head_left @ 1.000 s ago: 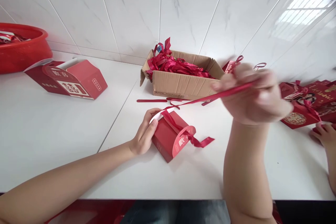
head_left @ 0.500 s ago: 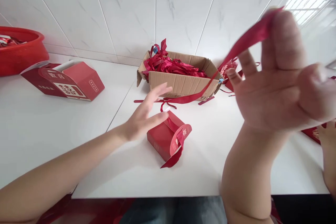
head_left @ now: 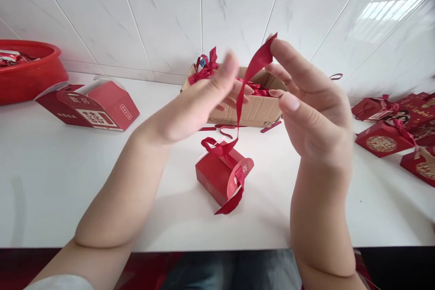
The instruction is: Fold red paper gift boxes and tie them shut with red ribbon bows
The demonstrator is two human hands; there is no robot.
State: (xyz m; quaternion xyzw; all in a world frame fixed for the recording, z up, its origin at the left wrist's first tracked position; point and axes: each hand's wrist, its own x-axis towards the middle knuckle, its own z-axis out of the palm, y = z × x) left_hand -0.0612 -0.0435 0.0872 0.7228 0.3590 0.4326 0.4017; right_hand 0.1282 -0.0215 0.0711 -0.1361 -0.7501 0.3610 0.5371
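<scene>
A small red gift box [head_left: 214,173] stands on the white table in front of me, with a red ribbon [head_left: 240,104] threaded through its top. One ribbon tail hangs down the front of the box. The other rises to my right hand [head_left: 309,104], whose fingers pinch its end up high. My left hand [head_left: 204,99] is raised to the left of the taut ribbon, thumb up and fingers apart, with nothing in its grasp. Its fingertips are near the ribbon; whether they touch it I cannot tell.
Behind my hands a cardboard box [head_left: 238,117] holds a heap of red ribbons. A larger red box [head_left: 97,105] lies to the left, before a red basin [head_left: 32,74]. Several finished red gift boxes [head_left: 384,138] sit on the right. Ribbon scraps lie by the cardboard box.
My right hand has come left and inward with the ribbon end, so the ribbon now stands steeply above the gift box. My left hand has lifted and moved right, towards the ribbon.
</scene>
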